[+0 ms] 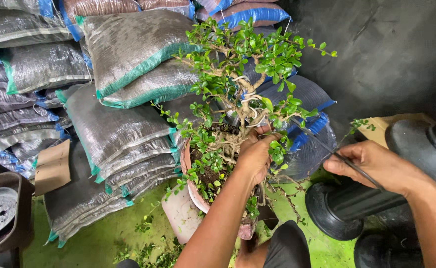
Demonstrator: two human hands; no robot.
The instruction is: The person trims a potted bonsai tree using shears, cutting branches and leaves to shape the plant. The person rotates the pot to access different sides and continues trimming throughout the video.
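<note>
While stacked grey woven sacks (118, 124) fill the background, a small leafy bonsai tree (242, 74) stands in a terracotta pot (190, 186). Left hand (255, 154) grips its trunk; right hand (374, 166), further right, pinches a dark wire (327, 146) slanting toward the branches.

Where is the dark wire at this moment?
In the head view, right of centre: the dark wire runs from the right hand up-left toward the small potted tree.

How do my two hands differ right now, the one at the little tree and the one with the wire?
The left hand wraps the little tree at its trunk base, fingers curled; the right hand stays clear of the foliage, pinching a thin dark wire. The left sits over the pot, the right over black pots. Both are bare.
</note>
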